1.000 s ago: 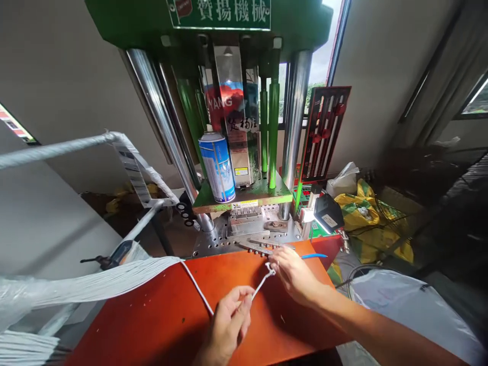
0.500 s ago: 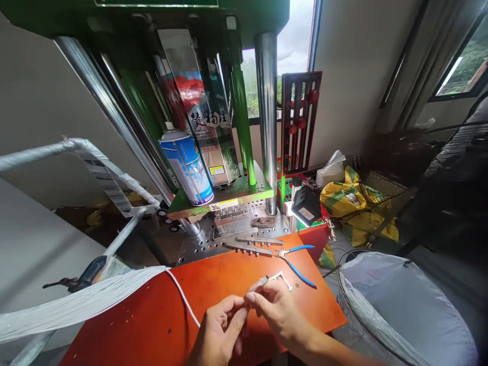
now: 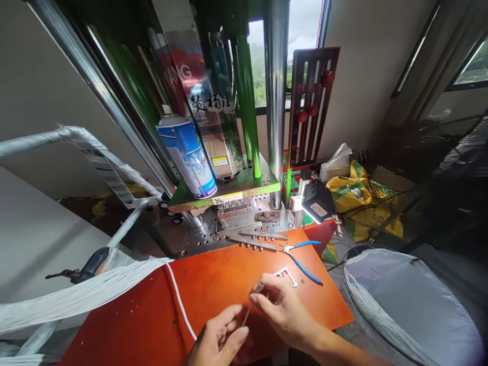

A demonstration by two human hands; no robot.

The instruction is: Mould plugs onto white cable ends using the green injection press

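Over the orange board [image 3: 213, 274], my right hand [image 3: 280, 307] pinches a small pale piece from which a thin strand runs down toward my left hand. Thumb and fingers of my left hand [image 3: 223, 335] are apart beside the strand's lower end; whether they touch it is unclear. Just beyond my right hand lies a white angular plastic piece [image 3: 293, 278]. Blue-handled pliers [image 3: 305, 268] rest open on the board to its right. Two metal bars with small pegs [image 3: 255, 244] lie at the board's far edge. A white cable [image 3: 178, 297] crosses the board on the left.
Behind the board stands a green press with steel columns [image 3: 276, 101]. A blue and white spray can [image 3: 190, 157] stands on its green plate [image 3: 263, 190]. A black lamp [image 3: 318, 201] is at the right, above a white-lined bin [image 3: 412, 300]. White strands [image 3: 95, 290] hang at left.
My hands have moved apart, and the thin strand now shows between them. My left hand's fingers have spread. The camera view has shifted slightly, bringing the press closer.
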